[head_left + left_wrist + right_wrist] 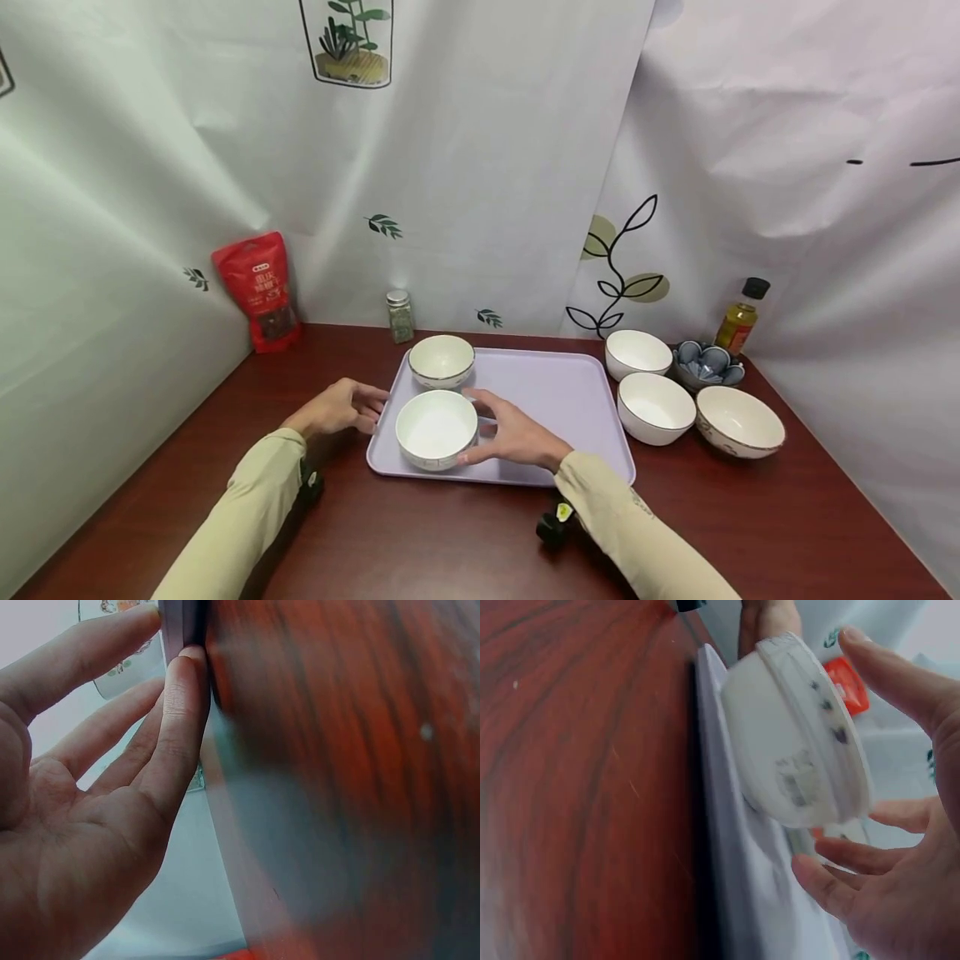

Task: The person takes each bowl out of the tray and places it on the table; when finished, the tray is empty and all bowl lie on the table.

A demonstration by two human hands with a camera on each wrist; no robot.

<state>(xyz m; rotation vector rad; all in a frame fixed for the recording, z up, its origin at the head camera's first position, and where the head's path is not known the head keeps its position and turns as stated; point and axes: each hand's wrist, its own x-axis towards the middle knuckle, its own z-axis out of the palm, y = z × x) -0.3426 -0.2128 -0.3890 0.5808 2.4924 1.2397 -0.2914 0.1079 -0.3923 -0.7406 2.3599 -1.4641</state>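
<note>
Where a grained table (420,537) meets wrinkled cloth (487,167), we see the spread left hand (341,410) touching a smooth lilac tray (543,383), the spread right hand (521,429) beside its near, round bowl (437,427).

From here, the label on the bottle (737,325) is too small to read. My left wrist view blurs the surface (337,787) and crops the left hand (94,825); the right hand (911,892) is cut off too, its contact with the bowl (776,739) hard to judge.
</note>
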